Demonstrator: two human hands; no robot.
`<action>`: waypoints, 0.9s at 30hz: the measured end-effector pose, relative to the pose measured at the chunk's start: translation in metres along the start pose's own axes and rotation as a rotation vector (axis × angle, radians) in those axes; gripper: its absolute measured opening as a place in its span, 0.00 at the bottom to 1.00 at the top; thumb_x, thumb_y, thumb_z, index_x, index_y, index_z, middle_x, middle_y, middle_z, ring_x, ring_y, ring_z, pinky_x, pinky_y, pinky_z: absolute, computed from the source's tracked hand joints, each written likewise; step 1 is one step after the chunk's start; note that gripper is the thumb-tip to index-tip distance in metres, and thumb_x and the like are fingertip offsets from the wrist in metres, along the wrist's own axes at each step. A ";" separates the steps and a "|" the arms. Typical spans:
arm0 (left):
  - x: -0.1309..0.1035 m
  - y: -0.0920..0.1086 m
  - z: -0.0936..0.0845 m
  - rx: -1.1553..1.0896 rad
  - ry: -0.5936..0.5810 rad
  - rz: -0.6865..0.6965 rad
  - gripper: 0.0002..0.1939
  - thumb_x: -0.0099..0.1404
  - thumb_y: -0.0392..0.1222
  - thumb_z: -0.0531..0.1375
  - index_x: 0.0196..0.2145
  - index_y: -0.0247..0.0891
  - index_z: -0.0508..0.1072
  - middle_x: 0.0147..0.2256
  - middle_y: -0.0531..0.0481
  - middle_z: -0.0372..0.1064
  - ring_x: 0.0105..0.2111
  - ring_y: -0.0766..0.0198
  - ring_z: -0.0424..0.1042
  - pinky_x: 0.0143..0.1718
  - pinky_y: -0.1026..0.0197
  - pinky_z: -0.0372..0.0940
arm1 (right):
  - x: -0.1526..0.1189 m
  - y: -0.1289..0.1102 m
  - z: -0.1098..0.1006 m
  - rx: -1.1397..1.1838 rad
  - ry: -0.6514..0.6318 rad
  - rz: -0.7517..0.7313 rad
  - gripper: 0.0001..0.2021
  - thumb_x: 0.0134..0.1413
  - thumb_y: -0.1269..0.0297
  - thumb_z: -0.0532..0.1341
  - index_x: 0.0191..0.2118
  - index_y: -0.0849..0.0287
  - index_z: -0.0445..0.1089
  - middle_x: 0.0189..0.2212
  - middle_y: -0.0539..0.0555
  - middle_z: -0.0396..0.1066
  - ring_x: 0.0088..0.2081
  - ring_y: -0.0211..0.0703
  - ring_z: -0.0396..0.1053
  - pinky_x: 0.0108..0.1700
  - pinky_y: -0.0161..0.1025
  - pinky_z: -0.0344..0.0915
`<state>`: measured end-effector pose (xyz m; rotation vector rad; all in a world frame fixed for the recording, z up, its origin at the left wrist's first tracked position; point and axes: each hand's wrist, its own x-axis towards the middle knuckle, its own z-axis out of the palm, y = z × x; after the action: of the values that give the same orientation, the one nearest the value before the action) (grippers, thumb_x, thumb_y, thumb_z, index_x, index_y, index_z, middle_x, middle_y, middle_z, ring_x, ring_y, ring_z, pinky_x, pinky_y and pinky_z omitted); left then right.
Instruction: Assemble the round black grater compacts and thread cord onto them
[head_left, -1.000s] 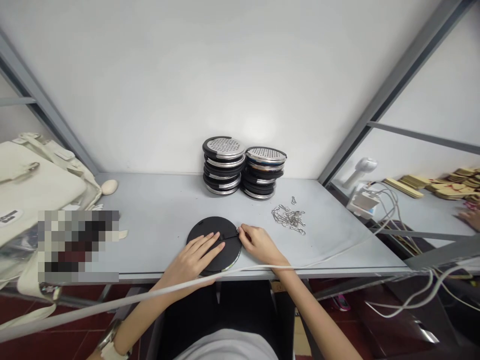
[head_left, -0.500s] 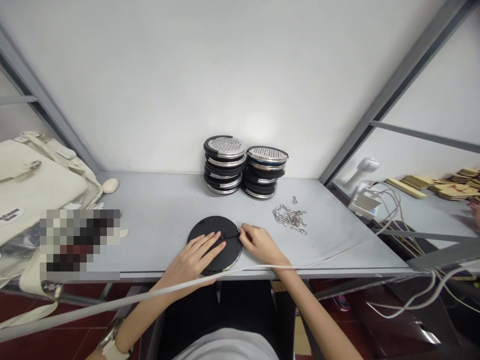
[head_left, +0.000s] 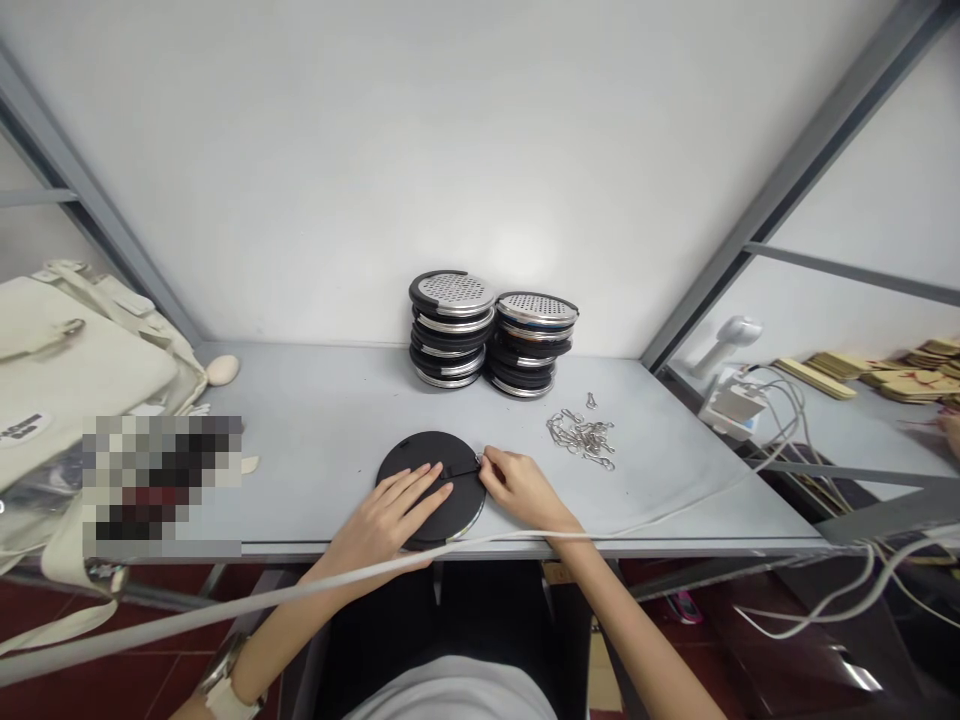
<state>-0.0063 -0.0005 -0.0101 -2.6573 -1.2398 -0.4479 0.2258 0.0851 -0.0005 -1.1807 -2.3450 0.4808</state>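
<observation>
Black disc (head_left: 463, 503) flat at desk's (head_left: 315, 430) front edge. Left hand (head_left: 394, 517) spread on it, grasping nothing. Right hand (head_left: 517, 485) nearer strap's (head_left: 463, 469) outer end, grip pinching metal clip (head_left: 478, 459) at right rim.

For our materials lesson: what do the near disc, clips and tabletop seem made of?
Disc: matte black, perhaps plastic or rubber; its face barely reflects. Clips: probably polished metal, silvery and wire-thin with bright glints. Tabletop: smooth, grey; laminate or painted board, the even surface leaves it open.

Nothing legible; the bag label (head_left: 25, 428) seems too blurred.
</observation>
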 end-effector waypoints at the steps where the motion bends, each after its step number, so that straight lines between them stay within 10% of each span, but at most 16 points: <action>1: 0.000 0.000 0.000 -0.004 0.007 0.000 0.36 0.64 0.47 0.58 0.65 0.38 0.49 0.65 0.42 0.45 0.63 0.51 0.49 0.60 0.48 0.54 | 0.000 0.000 0.000 0.000 0.001 0.002 0.12 0.62 0.66 0.49 0.26 0.57 0.57 0.18 0.46 0.59 0.21 0.34 0.58 0.27 0.31 0.50; 27: 0.001 0.000 -0.003 -0.025 -0.011 -0.003 0.36 0.66 0.47 0.57 0.65 0.39 0.47 0.65 0.42 0.44 0.64 0.51 0.48 0.61 0.48 0.53 | 0.000 -0.001 0.000 0.016 0.010 0.003 0.11 0.61 0.66 0.49 0.27 0.57 0.59 0.18 0.45 0.59 0.20 0.34 0.58 0.27 0.31 0.50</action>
<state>-0.0062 -0.0009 -0.0074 -2.6822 -1.2502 -0.4523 0.2252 0.0840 0.0000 -1.1774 -2.3274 0.4925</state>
